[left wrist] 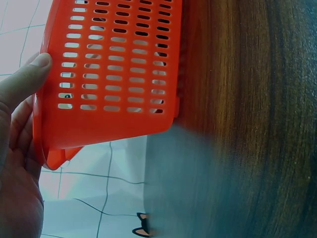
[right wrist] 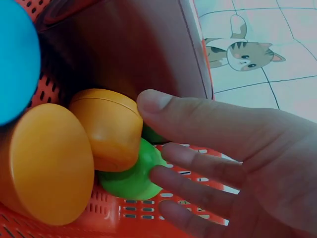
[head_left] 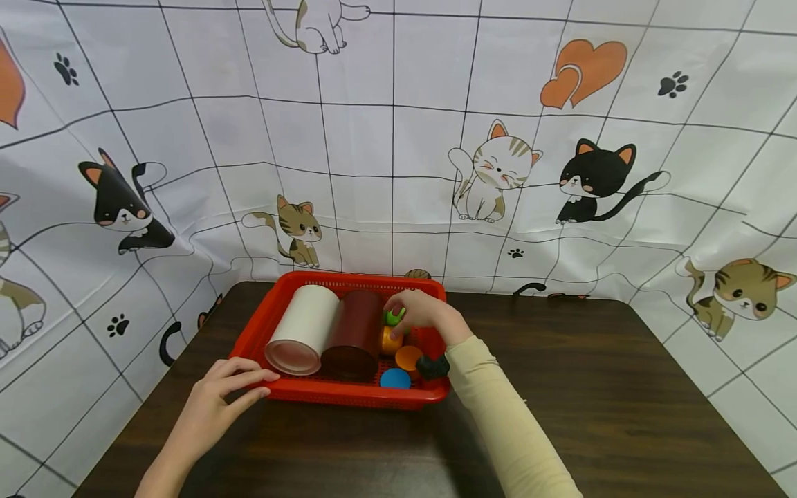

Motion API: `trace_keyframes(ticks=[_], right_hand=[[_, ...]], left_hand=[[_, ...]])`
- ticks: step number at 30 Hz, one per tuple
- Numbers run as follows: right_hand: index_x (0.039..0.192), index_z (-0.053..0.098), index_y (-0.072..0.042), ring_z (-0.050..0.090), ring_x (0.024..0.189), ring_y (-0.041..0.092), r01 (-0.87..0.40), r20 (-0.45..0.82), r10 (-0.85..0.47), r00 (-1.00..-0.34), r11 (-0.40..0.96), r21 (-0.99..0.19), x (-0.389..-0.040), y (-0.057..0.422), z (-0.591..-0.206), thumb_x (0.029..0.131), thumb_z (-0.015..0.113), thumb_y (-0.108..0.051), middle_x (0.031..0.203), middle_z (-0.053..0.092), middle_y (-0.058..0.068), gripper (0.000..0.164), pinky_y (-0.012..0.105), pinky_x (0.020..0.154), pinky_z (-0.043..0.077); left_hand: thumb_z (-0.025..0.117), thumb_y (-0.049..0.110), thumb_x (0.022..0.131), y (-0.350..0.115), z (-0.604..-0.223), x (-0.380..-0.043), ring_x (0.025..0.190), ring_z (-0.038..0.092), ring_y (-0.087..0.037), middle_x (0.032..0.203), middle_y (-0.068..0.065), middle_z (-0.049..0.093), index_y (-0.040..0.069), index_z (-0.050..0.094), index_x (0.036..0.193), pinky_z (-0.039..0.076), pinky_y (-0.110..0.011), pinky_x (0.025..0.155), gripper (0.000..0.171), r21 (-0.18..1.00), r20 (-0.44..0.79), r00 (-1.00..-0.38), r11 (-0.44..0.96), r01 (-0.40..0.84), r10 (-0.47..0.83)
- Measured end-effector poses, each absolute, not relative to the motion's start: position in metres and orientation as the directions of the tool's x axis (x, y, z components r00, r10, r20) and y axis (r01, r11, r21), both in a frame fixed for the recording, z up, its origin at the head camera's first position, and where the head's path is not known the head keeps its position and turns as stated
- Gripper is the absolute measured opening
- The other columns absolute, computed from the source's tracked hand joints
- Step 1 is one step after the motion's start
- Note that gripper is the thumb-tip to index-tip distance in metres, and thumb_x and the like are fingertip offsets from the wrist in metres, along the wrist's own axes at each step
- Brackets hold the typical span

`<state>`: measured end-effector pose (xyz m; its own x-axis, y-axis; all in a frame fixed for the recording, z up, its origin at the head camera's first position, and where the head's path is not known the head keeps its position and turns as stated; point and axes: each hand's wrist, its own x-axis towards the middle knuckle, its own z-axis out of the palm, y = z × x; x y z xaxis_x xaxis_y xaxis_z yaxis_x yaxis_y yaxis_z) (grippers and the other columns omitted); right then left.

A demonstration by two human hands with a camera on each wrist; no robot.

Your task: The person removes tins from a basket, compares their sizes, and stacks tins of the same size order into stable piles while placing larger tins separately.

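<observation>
A red plastic basket (head_left: 358, 394) sits on the table, holding a white cylinder (head_left: 305, 321) and a dark brown cylinder (head_left: 355, 332) lying side by side. My left hand (head_left: 218, 398) grips the basket's front left rim, its thumb (left wrist: 42, 62) against the outer side and the other fingers behind the rim. Inside the basket's right part, my right hand (head_left: 420, 311) reaches down with fingers spread. Its fingertips are right at a green rounded piece (right wrist: 133, 173), and the thumb is beside a small orange jar (right wrist: 106, 131). Nearer the front are an orange round piece (right wrist: 52, 163) and a blue round piece (head_left: 395, 378).
The basket stands near the back edge of a dark wooden table (head_left: 591, 401). Behind and beside it hangs a white sheet (head_left: 398, 173) with a grid and cat pictures. A black device (head_left: 432, 366) shows at my right wrist.
</observation>
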<state>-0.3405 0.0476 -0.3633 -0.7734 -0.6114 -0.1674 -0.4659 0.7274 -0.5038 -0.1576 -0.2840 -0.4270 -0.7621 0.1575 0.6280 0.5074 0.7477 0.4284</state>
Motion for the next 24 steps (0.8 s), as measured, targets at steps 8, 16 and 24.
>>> trace_keyframes(ticks=[8, 16, 24], right_hand=[[0.12, 0.068, -0.009, 0.058, 0.112, 0.023, -0.452, -0.207, -0.579, -0.788, 0.774, -0.443, -0.34, 0.043, -0.363, 0.082, 0.081, -0.019, 0.121, 0.067, 0.007, 0.042, 0.04, 0.097, 0.05], [0.124, 0.067, -0.008, 0.063, 0.108, 0.022, -0.454, -0.254, -0.572, -0.78, 0.796, -0.399, -0.34, 0.038, -0.366, 0.079, 0.084, -0.018, 0.117, 0.069, 0.007, 0.049, 0.036, 0.093, 0.053], [0.124, 0.068, -0.006, 0.064, 0.111, 0.022, -0.493, -0.275, -0.571, -0.773, 0.814, -0.306, -0.342, 0.032, -0.366, 0.077, 0.086, -0.022, 0.122, 0.07, 0.007, 0.052, 0.035, 0.095, 0.053]], left_hand=[[0.085, 0.004, 0.068, -0.285, -0.427, -0.158, 0.093, 0.043, 0.005, 0.097, 0.012, 0.065, 0.031, 0.077, 0.101, 0.039, -0.013, 0.073, 0.043, 0.422, 0.629, -0.76, 0.75, 0.509, 0.162], [0.085, 0.003, 0.068, -0.284, -0.428, -0.157, 0.094, 0.043, 0.005, 0.097, 0.012, 0.065, 0.031, 0.077, 0.101, 0.039, -0.01, 0.076, 0.043, 0.43, 0.62, -0.77, 0.756, 0.495, 0.152], [0.085, 0.004, 0.068, -0.285, -0.428, -0.157, 0.094, 0.043, 0.005, 0.097, 0.013, 0.065, 0.031, 0.077, 0.101, 0.038, -0.012, 0.076, 0.043, 0.431, 0.62, -0.77, 0.754, 0.495, 0.152]])
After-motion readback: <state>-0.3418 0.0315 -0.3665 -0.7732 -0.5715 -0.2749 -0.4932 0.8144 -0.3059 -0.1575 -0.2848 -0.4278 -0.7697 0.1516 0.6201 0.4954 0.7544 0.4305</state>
